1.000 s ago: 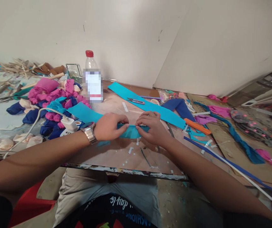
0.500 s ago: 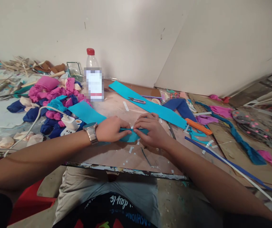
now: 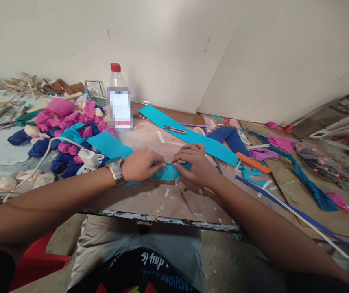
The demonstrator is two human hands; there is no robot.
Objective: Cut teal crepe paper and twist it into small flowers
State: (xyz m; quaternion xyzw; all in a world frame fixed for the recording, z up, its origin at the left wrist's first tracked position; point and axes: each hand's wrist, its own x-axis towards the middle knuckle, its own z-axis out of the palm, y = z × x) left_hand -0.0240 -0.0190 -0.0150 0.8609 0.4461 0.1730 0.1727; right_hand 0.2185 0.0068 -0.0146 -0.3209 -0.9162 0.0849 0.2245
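Observation:
A short strip of turquoise crepe paper (image 3: pixel 166 173) is stretched between my two hands, just above the table near its front edge. My left hand (image 3: pixel 140 165) pinches its upper edge between thumb and fingers; a metal-band watch sits on that wrist. My right hand (image 3: pixel 193 165) grips the other end, thumb and forefinger pressed on it, the other fingers bent over. Behind my hands lies a long turquoise strip (image 3: pixel 205 144) with small thread snips (image 3: pixel 173 130) resting on it. Another turquoise piece (image 3: pixel 110 145) lies beyond my left wrist.
To the left are a heap of pink and blue crepe bundles (image 3: pixel 60 110), a charger (image 3: pixel 88 158) with a cable, and a red-capped bottle (image 3: pixel 117 77). An orange-handled cutter (image 3: pixel 253 162), a blue strip (image 3: pixel 262 191) and a white stick (image 3: pixel 311 221) lie right.
My hands have spread slightly apart along the upper edge of the turquoise strip, so more of it shows between them. The view has shifted slightly.

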